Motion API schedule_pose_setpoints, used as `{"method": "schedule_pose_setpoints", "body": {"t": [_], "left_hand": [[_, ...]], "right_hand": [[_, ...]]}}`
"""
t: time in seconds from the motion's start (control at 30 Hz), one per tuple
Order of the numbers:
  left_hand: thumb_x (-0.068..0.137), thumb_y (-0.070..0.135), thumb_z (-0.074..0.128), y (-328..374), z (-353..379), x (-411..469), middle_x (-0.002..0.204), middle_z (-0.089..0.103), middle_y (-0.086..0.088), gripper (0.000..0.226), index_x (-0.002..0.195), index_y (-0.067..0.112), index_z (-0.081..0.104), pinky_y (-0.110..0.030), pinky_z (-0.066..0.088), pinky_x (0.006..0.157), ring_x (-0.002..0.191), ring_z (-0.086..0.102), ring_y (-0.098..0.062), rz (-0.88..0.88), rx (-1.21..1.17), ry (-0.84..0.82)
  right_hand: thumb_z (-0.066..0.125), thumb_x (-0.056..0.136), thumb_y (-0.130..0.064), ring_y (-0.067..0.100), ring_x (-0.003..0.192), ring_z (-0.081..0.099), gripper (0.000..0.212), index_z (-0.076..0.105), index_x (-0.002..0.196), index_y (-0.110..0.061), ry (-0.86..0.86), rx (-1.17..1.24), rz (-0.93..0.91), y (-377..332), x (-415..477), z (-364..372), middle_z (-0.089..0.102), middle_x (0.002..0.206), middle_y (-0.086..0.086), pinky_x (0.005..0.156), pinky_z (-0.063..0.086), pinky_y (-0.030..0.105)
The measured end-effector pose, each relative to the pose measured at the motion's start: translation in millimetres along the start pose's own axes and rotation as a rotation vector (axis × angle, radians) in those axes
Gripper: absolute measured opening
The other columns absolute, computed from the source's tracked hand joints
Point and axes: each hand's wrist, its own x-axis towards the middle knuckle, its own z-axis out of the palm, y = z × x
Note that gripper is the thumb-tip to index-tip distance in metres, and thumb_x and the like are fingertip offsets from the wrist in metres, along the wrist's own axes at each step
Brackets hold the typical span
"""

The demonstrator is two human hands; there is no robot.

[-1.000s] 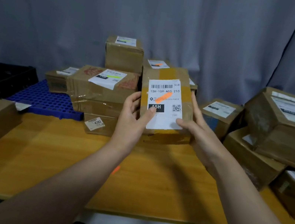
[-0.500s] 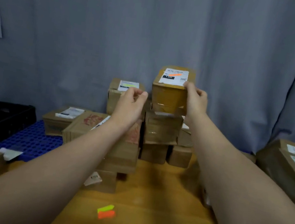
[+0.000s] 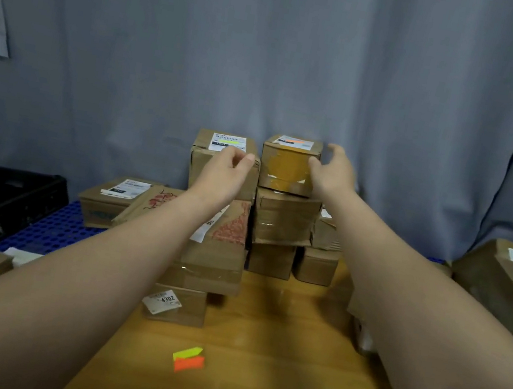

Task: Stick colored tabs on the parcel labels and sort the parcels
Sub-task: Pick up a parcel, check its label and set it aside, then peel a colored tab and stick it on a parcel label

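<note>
Cardboard parcel (image 3: 286, 168), with an orange tab on its label, sits on top of a stack of boxes (image 3: 283, 219) at the far edge of the tabletop (image 3: 276, 333). It appears level and fully supported.

Step in hand: sorting. Judged from its position, this parcel is placed and the placement is at its end.

Right hand (image 3: 333, 173): fingers spread and relaxed, grasping nothing. It is at the parcel's right side with the thumb at the front right corner; whether the thumb touches cannot be told.

Left hand (image 3: 228, 169): loosely curled, holding nothing. It is left of the parcel, in front of a neighbouring parcel (image 3: 200, 164) whose label carries a yellow-green tab.

Next move, as a judgement: clear both hands from the stack without nudging the top parcel. Then take another parcel, perhaps from the boxes at the right edge (image 3: 511, 284). Loose tabs (image 3: 188, 358), yellow-green and orange, lie near the near edge and are within reach for the next label.
</note>
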Motion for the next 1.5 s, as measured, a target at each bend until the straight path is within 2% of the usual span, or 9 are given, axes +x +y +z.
{"method": "schedule_pose_setpoints", "body": {"t": [0.17,0.37,0.47,0.6,0.97,1.13,1.2,1.4,1.5], "left_hand": [[0.1,0.031,0.045,17.8,-20.4,-24.7,0.106,0.054,0.006,0.027,0.115,0.011,0.056,-0.019,0.032,0.077,0.099,0.048,-0.01,0.06,0.056,0.02],[0.095,0.024,0.053,7.1,-69.3,-66.6,0.118,0.054,-0.001,0.023,0.114,0.013,0.059,-0.014,0.042,0.072,0.106,0.054,-0.015,0.163,0.288,0.022],[0.093,0.025,0.055,-15.6,-102.1,-89.7,0.119,0.056,-0.004,0.024,0.114,0.013,0.06,-0.022,0.042,0.087,0.109,0.054,-0.018,0.159,0.398,0.03],[0.094,0.026,0.055,-57.5,-148.8,-120.0,0.121,0.056,-0.006,0.027,0.117,0.012,0.059,-0.023,0.036,0.089,0.111,0.053,-0.019,0.103,0.506,0.031],[0.095,0.025,0.051,-190.5,-251.7,-176.0,0.128,0.05,-0.013,0.029,0.12,0.013,0.058,-0.038,0.038,0.098,0.12,0.046,-0.031,-0.253,0.705,0.041],[0.088,0.065,0.041,-212.3,-289.9,-181.1,0.154,0.024,-0.011,0.067,0.143,0.027,0.035,-0.063,0.007,0.111,0.143,0.012,-0.04,-0.647,1.028,-0.115],[0.083,0.075,0.038,-217.0,-290.7,-190.2,0.159,0.011,-0.008,0.079,0.149,0.035,0.021,-0.066,0.007,0.11,0.143,0.006,-0.042,-0.744,1.046,-0.212],[0.073,0.083,0.042,-185.6,-247.2,-202.3,0.155,0.015,-0.006,0.089,0.149,0.041,0.019,-0.053,0.021,0.105,0.138,0.012,-0.038,-0.626,0.95,-0.305],[0.089,0.064,0.041,-172.7,-220.1,-208.7,0.149,0.029,-0.013,0.074,0.15,0.028,0.022,-0.042,0.027,0.104,0.136,0.022,-0.035,-0.541,0.817,-0.309]], "right_hand": [[0.048,0.093,-0.019,0.024,0.11,0.055,0.037,0.05,0.13,-0.018,-0.021,0.062,-0.145,-19.6,-36.8,-6.9,0.059,0.121,0.007,0.092,0.044,0.031],[0.053,0.09,-0.014,0.017,0.088,0.059,0.012,0.064,0.094,-0.015,-0.124,0.072,-0.352,-48.8,-109.8,8.5,0.066,0.092,-0.001,0.077,0.042,0.025],[0.053,0.088,-0.013,0.017,0.076,0.06,0.011,0.061,0.083,-0.019,-0.2,0.117,-0.371,-55.5,-149.0,29.9,0.063,0.08,-0.006,0.074,0.048,0.031],[0.056,0.089,-0.016,0.014,0.08,0.057,0.012,0.058,0.079,-0.023,-0.266,0.128,-0.352,-64.8,-193.4,68.7,0.061,0.079,-0.008,0.072,0.043,0.027],[0.053,0.093,-0.015,0.009,0.08,0.053,0.008,0.06,0.091,-0.02,-0.597,0.13,-0.306,-87.1,-290.0,171.6,0.057,0.083,-0.012,0.061,0.037,0.018],[0.052,0.095,-0.015,0.008,0.082,0.052,0.008,0.06,0.094,-0.017,-0.642,0.122,-0.273,-95.5,-303.9,188.9,0.056,0.085,-0.01,0.066,0.036,0.019],[0.052,0.095,-0.015,0.01,0.085,0.052,0.009,0.061,0.096,-0.015,-0.659,0.108,-0.272,-97.3,-310.1,194.2,0.057,0.09,-0.007,0.07,0.036,0.02],[0.056,0.094,-0.025,0.015,0.09,0.053,0.019,0.057,0.107,-0.012,-0.743,0.075,-0.158,-98.4,-327.0,204.0,0.055,0.092,-0.004,0.075,0.041,0.026],[0.056,0.093,-0.04,0.02,0.108,0.054,0.042,0.047,0.125,-0.014,-0.78,0.195,0.017,-94.4,-336.1,201.4,0.056,0.119,0.002,0.089,0.045,0.032]]}}
